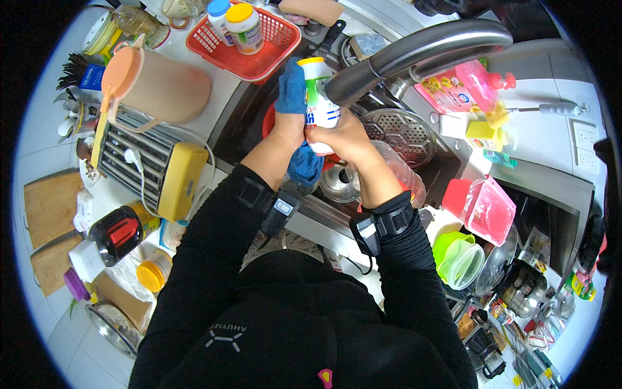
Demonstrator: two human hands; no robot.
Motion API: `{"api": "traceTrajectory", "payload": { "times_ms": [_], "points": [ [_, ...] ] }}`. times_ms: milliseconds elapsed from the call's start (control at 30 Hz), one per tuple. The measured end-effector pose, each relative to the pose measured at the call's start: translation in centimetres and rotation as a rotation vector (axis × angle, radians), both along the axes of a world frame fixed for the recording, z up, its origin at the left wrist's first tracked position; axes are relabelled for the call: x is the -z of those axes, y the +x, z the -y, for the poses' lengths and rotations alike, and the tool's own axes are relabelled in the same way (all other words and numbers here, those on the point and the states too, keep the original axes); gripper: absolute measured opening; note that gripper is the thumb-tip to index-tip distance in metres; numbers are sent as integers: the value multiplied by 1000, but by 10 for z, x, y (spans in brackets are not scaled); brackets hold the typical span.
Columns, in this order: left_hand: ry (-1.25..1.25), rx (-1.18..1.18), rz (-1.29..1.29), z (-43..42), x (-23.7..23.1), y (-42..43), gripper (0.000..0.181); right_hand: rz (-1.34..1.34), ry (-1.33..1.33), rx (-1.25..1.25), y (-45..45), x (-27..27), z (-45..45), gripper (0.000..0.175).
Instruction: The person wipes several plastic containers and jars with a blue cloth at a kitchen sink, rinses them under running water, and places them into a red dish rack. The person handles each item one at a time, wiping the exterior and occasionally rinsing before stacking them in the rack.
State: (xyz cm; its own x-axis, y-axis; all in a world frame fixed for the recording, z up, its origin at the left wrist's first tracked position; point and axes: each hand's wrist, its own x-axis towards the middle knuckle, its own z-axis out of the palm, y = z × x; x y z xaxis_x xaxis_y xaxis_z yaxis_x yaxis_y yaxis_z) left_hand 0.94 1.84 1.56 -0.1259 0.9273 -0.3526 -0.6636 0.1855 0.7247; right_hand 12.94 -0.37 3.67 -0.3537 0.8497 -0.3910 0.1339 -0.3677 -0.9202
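Note:
My right hand (348,135) grips a white plastic bottle (318,109) with a yellow cap, its thumb across the lower label. A blue cloth (292,87) is in my left hand (290,129) and lies against the bottle's left side. More of the cloth hangs below both hands. Part of the bottle's right side is hidden by the end of a thick metal faucet (413,46). Both hands are above the sink (231,133), where a perforated metal steamer plate (401,133), a metal lid (338,185) and a clear plastic bottle (401,167) lie.
A red plastic basket (272,65) with two capped bottles stands beyond the sink's left corner. To the left are a peach-lidded pitcher (170,87) and a yellow-ended metal rack appliance (182,180). Pink soap bottle (452,87) and green plastic containers (449,250) line the right side.

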Motion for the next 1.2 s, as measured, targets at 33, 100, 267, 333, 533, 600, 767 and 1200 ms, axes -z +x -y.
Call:
{"api": "traceTrajectory", "payload": {
  "times_ms": [33, 100, 267, 333, 533, 600, 767, 1200],
  "points": [
    [-19, -85, -94, 1, -4, 4, 58, 159, 119, 45, -1, 1, 0, 64],
    [-142, 137, -11, 5, -11, 6, 49, 479, 363, 136, -5, 3, 1, 64],
    [-56, 187, -566, 22, -15, 14, 35, 851, 664, 41, -14, 5, 12, 78],
    [297, 251, -1275, 17, -9, 4, 30, 761, 534, 39, -15, 5, 15, 89],
    [424, 100, -1144, 7, 16, -10, 19, 490, 559, 13, -9, 5, 17, 87],
    [190, 88, -496, 11, 19, -10, 25, 321, 472, 29, -9, 9, 17, 102],
    [33, 76, 172, 13, 15, -9, 33, 32, 231, 27, -5, 19, 8, 90],
    [56, 645, -949, 6, -19, -7, 45, -455, -240, 389, 9, 8, -34, 28]
  ]
}}
